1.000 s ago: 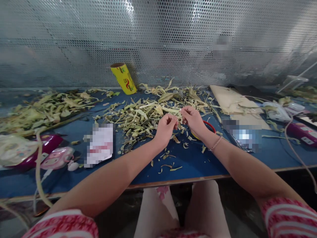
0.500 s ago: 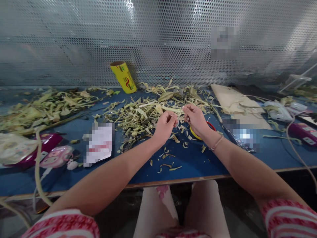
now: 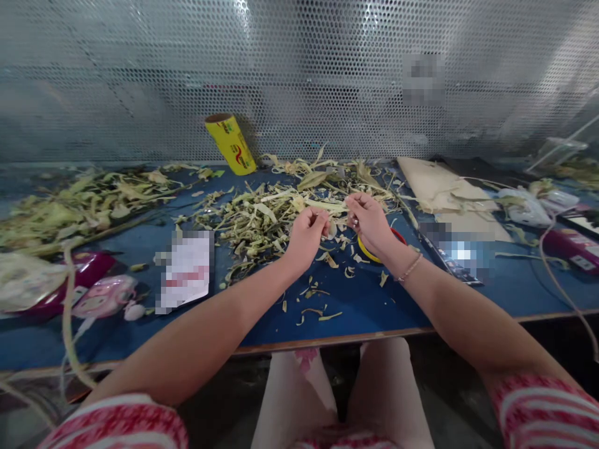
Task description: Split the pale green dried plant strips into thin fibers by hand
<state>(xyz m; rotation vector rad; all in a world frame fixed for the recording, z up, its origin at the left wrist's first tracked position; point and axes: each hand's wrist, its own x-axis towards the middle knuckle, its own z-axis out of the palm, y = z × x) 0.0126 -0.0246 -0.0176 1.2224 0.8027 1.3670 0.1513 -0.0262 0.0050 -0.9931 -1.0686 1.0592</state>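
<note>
Both hands have drifted a touch apart and lower since a second ago, though they keep working over the same spot above the blue table [image 3: 365, 305]. Her left hand [image 3: 306, 234] is curled with the fingertips pinched together on a pale strip of leaf [image 3: 331, 229], and the right hand [image 3: 369, 218] faces it just beside, fingers bent inward and pinching something small (what exactly is too small to make out; it may be the other end of that strip). A thin bracelet [image 3: 410, 269] sits on the right wrist.

Just beyond the hands lies the big heap of shredded green-yellow leaves [image 3: 271, 215], spreading toward the perforated metal wall [image 3: 299, 75]. Small trimmings [image 3: 318, 305] are scattered on the table between the hands and its near edge. Partly hidden behind the right wrist is a ring in red and yellow [image 3: 374, 252], lying flat. A yellow roll [image 3: 230, 143] leans against the wall at the back. Another pile of leaves [image 3: 79, 202] lies far to the left, with pink gadgets [image 3: 103, 298] nearer the edge. To the right sit sheets of brown cardboard [image 3: 435, 184].
</note>
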